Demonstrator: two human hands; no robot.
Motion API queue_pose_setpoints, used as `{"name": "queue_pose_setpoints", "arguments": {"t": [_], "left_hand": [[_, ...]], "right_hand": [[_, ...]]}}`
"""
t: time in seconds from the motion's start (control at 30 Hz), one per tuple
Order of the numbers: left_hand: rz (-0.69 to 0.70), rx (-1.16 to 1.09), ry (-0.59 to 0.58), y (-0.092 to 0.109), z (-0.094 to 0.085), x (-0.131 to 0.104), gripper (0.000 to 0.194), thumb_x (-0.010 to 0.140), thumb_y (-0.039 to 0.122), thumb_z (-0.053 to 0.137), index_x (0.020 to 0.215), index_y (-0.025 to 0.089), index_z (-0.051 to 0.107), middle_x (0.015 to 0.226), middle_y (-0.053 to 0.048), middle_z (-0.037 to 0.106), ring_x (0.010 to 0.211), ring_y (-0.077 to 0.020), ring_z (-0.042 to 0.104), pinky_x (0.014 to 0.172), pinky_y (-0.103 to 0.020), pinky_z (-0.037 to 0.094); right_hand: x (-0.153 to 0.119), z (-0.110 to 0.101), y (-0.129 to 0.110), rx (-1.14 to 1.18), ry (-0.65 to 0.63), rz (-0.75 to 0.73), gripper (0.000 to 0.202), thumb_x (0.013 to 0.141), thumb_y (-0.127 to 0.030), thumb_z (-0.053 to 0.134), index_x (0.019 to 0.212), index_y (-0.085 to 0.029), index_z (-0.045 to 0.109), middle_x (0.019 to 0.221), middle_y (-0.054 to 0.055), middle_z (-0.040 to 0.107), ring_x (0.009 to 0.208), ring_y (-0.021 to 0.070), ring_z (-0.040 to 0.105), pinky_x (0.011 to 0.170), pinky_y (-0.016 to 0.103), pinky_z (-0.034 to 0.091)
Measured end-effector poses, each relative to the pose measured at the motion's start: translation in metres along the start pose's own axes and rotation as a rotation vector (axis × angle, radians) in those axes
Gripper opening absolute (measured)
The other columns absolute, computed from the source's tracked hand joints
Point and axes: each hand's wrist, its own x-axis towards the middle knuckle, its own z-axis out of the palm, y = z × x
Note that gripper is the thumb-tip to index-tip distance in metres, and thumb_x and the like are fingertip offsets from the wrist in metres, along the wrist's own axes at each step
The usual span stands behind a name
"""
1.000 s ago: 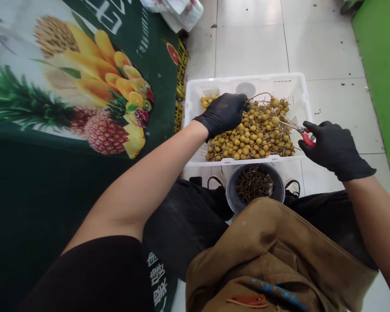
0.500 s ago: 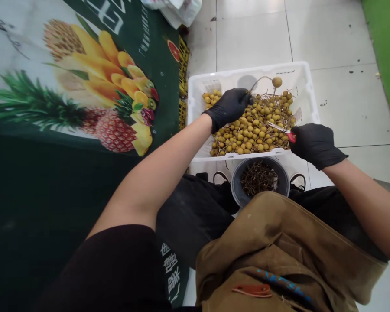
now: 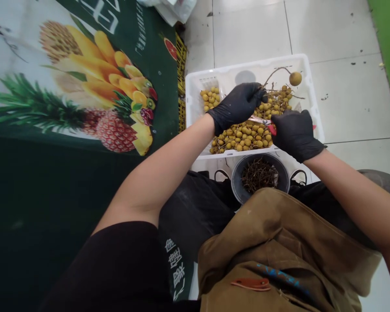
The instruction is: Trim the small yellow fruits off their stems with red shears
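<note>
Both hands wear black gloves. My left hand is closed on a thin longan stem, which arches to the right with a single round longan at its end. Red-handled scissors are gripped in my right hand, their blades pointing left just below the left hand's fingers. Beneath the hands, a white plastic crate holds a heap of yellow-brown longans, many still on twigs. A smaller group of longans sits in the crate's back left corner, by a white basket.
Between my feet stands a grey bucket with cut brown twigs inside. A dark green printed panel lines the left side, with yellow crates beside it. White plastic bags lie at the top.
My right hand has moved left with the scissors, bringing the blades close under my left hand. My left hand has shifted slightly right and up, carrying the stem with its longan.
</note>
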Motion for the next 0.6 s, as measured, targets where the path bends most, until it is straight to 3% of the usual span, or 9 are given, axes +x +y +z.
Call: {"name": "queue_pose_setpoints", "arguments": {"t": [0.2, 0.37, 0.47, 0.6], "left_hand": [[-0.040, -0.016, 0.014, -0.010, 0.010, 0.006, 0.040, 0.118, 0.047, 0.056, 0.101, 0.018, 0.077, 0.094, -0.011, 0.084, 0.098, -0.0260, 0.078, 0.094, -0.036, 0.062], [-0.095, -0.038, 0.067, -0.030, -0.002, 0.009, 0.040, 0.119, 0.045, 0.052, 0.104, 0.019, 0.077, 0.092, -0.008, 0.083, 0.090, -0.0209, 0.075, 0.087, -0.032, 0.060], [-0.082, -0.012, 0.066, -0.031, -0.009, 0.005, 0.040, 0.118, 0.046, 0.053, 0.102, 0.018, 0.077, 0.093, -0.009, 0.083, 0.087, -0.0209, 0.074, 0.086, -0.032, 0.060], [-0.022, 0.065, 0.052, -0.020, -0.011, -0.004, 0.037, 0.117, 0.041, 0.054, 0.101, 0.017, 0.077, 0.093, -0.010, 0.083, 0.093, -0.0238, 0.077, 0.089, -0.034, 0.060]], "right_hand": [[0.009, 0.012, -0.004, 0.041, -0.092, 0.035, 0.043, 0.107, -0.027, 0.054, 0.125, -0.007, 0.087, 0.117, 0.032, 0.084, 0.108, 0.0424, 0.080, 0.083, 0.045, 0.052], [-0.008, 0.006, 0.029, 0.008, -0.089, 0.138, 0.039, 0.106, -0.037, 0.059, 0.123, -0.015, 0.086, 0.119, 0.024, 0.085, 0.103, 0.0375, 0.081, 0.085, 0.043, 0.052], [-0.023, -0.002, 0.055, 0.379, -0.070, 0.141, 0.039, 0.104, -0.044, 0.064, 0.125, -0.019, 0.085, 0.111, 0.016, 0.086, 0.100, 0.0341, 0.079, 0.084, 0.041, 0.055], [-0.034, -0.017, 0.069, 1.125, -0.221, 0.112, 0.039, 0.100, -0.045, 0.074, 0.125, -0.017, 0.084, 0.100, 0.012, 0.084, 0.096, 0.0297, 0.078, 0.095, 0.043, 0.063]]}}
